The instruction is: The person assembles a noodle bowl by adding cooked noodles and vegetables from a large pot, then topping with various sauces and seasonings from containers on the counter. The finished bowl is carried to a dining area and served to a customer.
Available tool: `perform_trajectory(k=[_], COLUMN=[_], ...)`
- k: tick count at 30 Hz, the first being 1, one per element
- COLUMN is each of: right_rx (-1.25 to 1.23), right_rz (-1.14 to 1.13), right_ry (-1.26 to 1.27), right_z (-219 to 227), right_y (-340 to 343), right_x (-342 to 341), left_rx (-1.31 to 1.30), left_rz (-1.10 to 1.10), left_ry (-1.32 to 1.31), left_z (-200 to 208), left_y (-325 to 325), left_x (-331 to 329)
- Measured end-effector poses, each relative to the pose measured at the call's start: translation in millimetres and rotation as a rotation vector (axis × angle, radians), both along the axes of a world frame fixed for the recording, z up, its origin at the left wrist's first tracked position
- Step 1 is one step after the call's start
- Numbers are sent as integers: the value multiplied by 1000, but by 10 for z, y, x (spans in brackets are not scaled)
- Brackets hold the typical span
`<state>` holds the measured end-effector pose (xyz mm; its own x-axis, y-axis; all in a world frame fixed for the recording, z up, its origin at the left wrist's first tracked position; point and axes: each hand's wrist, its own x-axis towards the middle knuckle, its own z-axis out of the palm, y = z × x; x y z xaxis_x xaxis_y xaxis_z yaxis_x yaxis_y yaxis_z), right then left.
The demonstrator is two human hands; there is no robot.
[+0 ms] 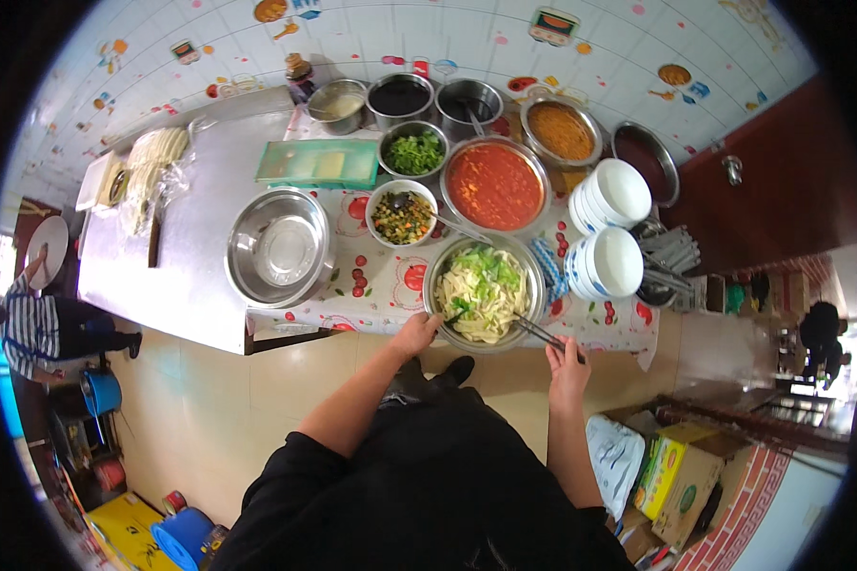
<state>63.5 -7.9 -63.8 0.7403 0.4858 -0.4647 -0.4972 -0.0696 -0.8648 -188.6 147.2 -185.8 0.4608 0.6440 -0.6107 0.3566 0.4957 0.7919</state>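
A steel bowl (pixel 436 277) at the table's front edge holds pale, noodle-like strips (pixel 486 309) with chopped greens on top. My left hand (pixel 416 335) is closed at the bowl's near left rim. A short dark line shows beside its fingertips, too small to name. In my right hand (pixel 568 366), dark chopsticks (pixel 541 333) reach over the near right rim, their tips among the strips. Behind this bowl stand a basin of red sauce (pixel 497 186) and a white bowl of diced vegetables (pixel 402 228) with a spoon in it.
An empty steel basin (pixel 280 249) sits to the left, near a green-lidded box (pixel 317 164). Stacked white bowls (pixel 611 263) and cutlery (pixel 671 259) stand at the right. Chopped greens (pixel 413 152) and dark liquids (pixel 399 96) are farther back. Another person (pixel 43 328) stands far left.
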Motion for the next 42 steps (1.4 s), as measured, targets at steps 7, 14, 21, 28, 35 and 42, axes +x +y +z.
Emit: perform_trajectory(k=[7, 14, 21, 28, 35, 42], right_rx=[85, -383, -312, -263, 85, 145], right_rz=[125, 895, 1011, 1131, 1136, 1116], right_ry=[460, -411, -1744, -1925, -1481, -1242], right_z=[-437, 433, 266, 71, 453, 694], right_y=[-109, 620, 2152, 2375, 2566, 2494], right_x=[19, -230, -411, -383, -755, -935], left_rx=[-77, -35, -373, -423, -407, -371], left_rz=[-55, 485, 685, 735, 717, 616], left_ry=[-37, -257, -514, -586, -570, -601], left_z=[409, 266, 339, 246, 424, 819], left_y=[3, 787, 1471, 1573, 1525, 1372], left_x=[-67, -335, -254, -226, -350, -612])
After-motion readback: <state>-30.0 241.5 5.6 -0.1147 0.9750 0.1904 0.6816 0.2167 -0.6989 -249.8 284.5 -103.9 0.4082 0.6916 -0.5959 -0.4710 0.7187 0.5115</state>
